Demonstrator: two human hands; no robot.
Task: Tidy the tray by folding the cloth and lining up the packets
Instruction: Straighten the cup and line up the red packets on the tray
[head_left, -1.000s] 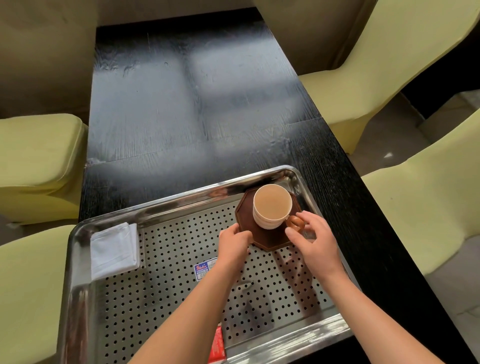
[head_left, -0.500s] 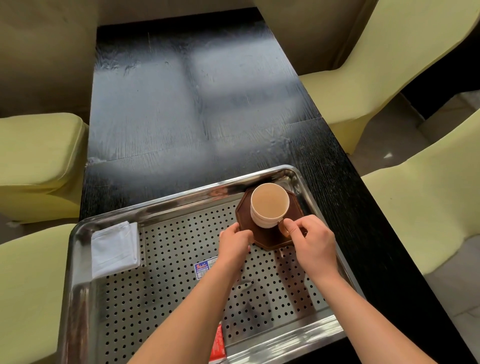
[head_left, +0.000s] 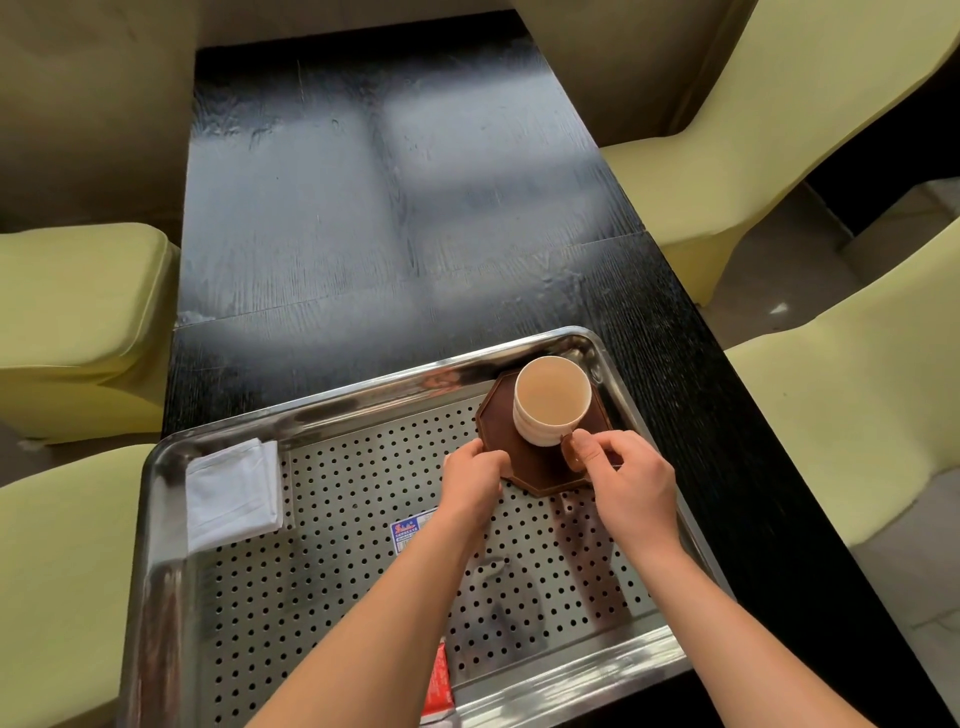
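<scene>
A perforated steel tray (head_left: 166, 545) lies on the dark table. A folded white cloth (head_left: 228, 496) rests in its far left corner. A blue and white packet (head_left: 410, 532) lies mid-tray, partly under my left forearm. A red packet (head_left: 436, 680) shows at the near rim below that arm. In the far right corner a cream cup (head_left: 551, 400) stands on a brown octagonal coaster (head_left: 524, 467). My left hand (head_left: 475, 475) pinches the coaster's left edge. My right hand (head_left: 623, 480) grips the cup's brown handle.
The black table (head_left: 395, 208) stretches away beyond the tray. Pale yellow covered chairs stand on both sides, two on the left (head_left: 78, 322) and two on the right (head_left: 841, 426). The tray's near rim sits close to the table's front edge.
The cup has turned so its handle points toward me, and my right hand has closed on the handle. My left hand has stayed on the coaster's edge.
</scene>
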